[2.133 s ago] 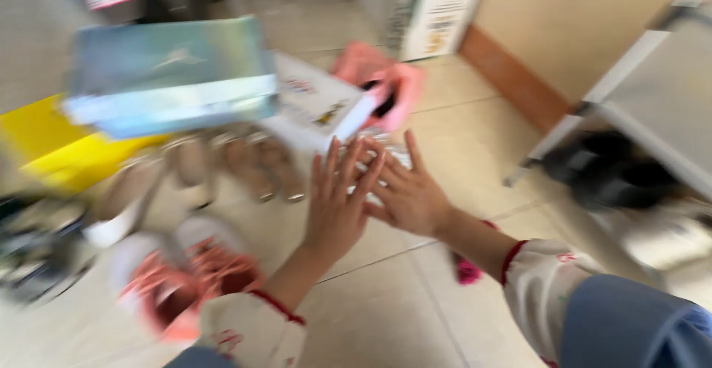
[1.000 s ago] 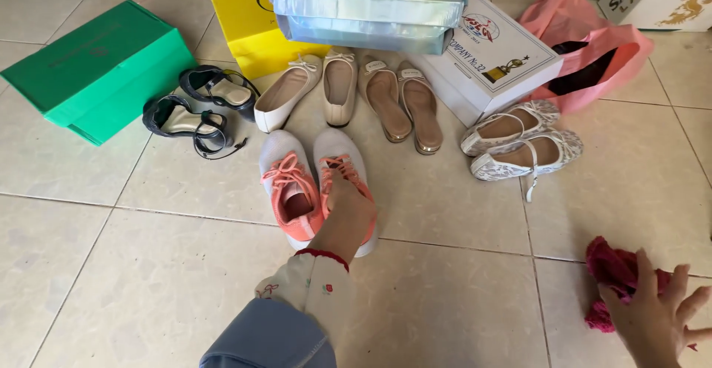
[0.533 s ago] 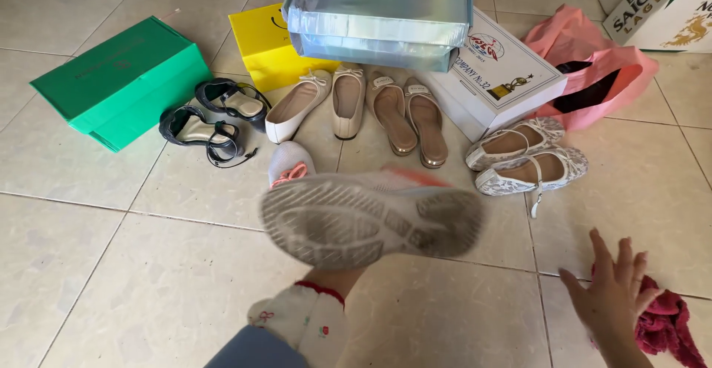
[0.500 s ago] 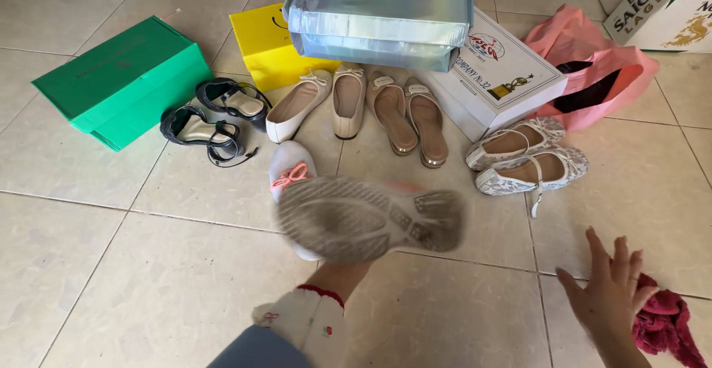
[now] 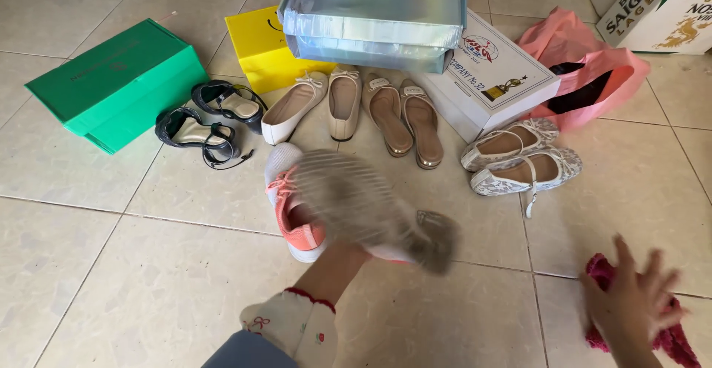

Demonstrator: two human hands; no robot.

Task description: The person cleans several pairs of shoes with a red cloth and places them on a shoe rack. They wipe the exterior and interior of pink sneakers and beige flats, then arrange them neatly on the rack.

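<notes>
Holding a white and coral sneaker point(image 5: 363, 205) up off the floor in the left hand point(image 5: 337, 258). Gripped tight from underneath, with the fingers tucked behind the shoe and out of sight. Turned sole up, grey and blurry. Lying long-ways from the upper left down to the lower right, thick end pointing to the right side. Just above its twin, the other coral sneaker point(image 5: 295, 219), down on the tiled floor point(image 5: 148, 286).

Over on the right, well apart from the raised shoe: the right hand point(image 5: 630, 305), fingers spread wide and blurry, gripping nothing. Right over a dark pink cloth point(image 5: 671, 337), maybe touching it, but not closed on it. Much nearer to that cloth than the left hand. From the raised shoe, off to the right and a bit lower.

Farther back, in a row: black strappy sandals point(image 5: 200, 119), cream flats point(image 5: 315, 101), tan slides point(image 5: 404, 116), white lace shoes point(image 5: 519, 156). Behind those: a green box point(image 5: 111, 79), a yellow bag point(image 5: 259, 45), a silver shoe box point(image 5: 371, 12), a white box point(image 5: 493, 79), a pink bag point(image 5: 601, 71).
</notes>
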